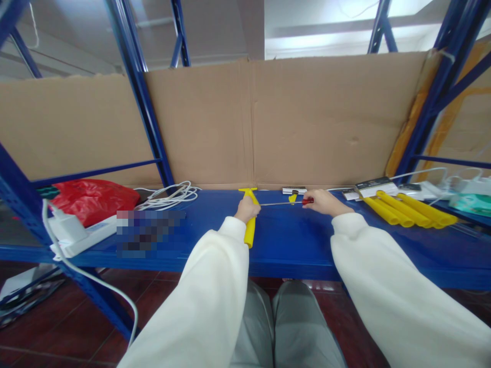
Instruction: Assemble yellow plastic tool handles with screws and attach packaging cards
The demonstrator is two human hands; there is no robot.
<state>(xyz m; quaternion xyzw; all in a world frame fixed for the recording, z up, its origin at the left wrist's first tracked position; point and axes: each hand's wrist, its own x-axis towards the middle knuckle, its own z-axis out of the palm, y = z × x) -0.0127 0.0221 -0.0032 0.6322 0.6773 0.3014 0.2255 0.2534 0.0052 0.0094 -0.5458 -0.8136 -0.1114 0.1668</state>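
Note:
My left hand (247, 208) is closed round the yellow handle of a T-shaped tool (249, 237), which looks like a scraper. Its narrow crosspiece points away from me, and the handle's end sticks out below my fist. In my right hand (321, 201) is a screwdriver (282, 204) with a red handle and a long thin metal shaft. The shaft runs level to the left, its tip meeting the yellow tool beside my left fingers; the exact contact is too small to make out. A small yellow piece (293, 198) lies just behind the shaft.
Several yellow tubular handles (408, 210) lie at the right by black-and-white packets (376, 185). A white-and-black item (294, 190) rests at the back of the blue shelf (291, 245). Leftward are a coiled white cable (172, 197), red bag (95, 197) and power strip (90, 237). Cardboard (326, 122) stands behind.

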